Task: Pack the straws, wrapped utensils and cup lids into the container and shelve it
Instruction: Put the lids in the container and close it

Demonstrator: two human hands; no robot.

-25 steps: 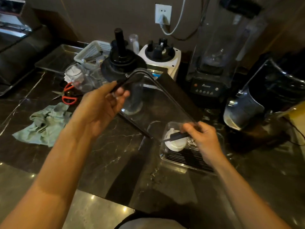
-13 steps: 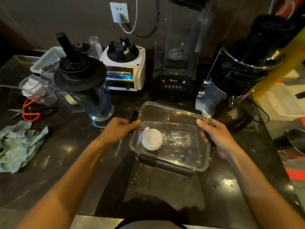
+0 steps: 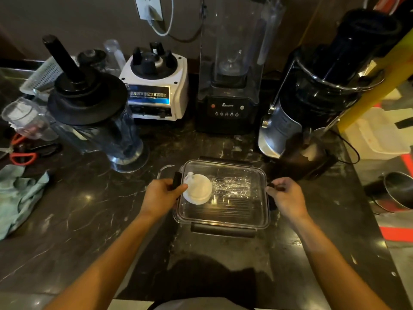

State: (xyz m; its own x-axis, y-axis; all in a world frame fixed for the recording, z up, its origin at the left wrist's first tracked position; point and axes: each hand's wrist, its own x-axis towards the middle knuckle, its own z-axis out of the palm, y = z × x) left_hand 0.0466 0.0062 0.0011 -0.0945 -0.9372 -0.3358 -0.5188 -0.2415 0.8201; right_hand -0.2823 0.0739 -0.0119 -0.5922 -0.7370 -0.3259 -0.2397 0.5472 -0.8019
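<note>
The clear container (image 3: 223,195) sits at lower centre of the frame, lid on. The left hand (image 3: 163,195) and right hand (image 3: 287,198) each grip a side latch, probably to lock the lid before shelving. A white cup lid (image 3: 197,191) lies inside.

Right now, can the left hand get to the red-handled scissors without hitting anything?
Probably yes, once it lets go. The left hand is on the container's side latch. The scissors lie far left, and the bare counter between looks open; the blender jar stands behind that path.
</note>
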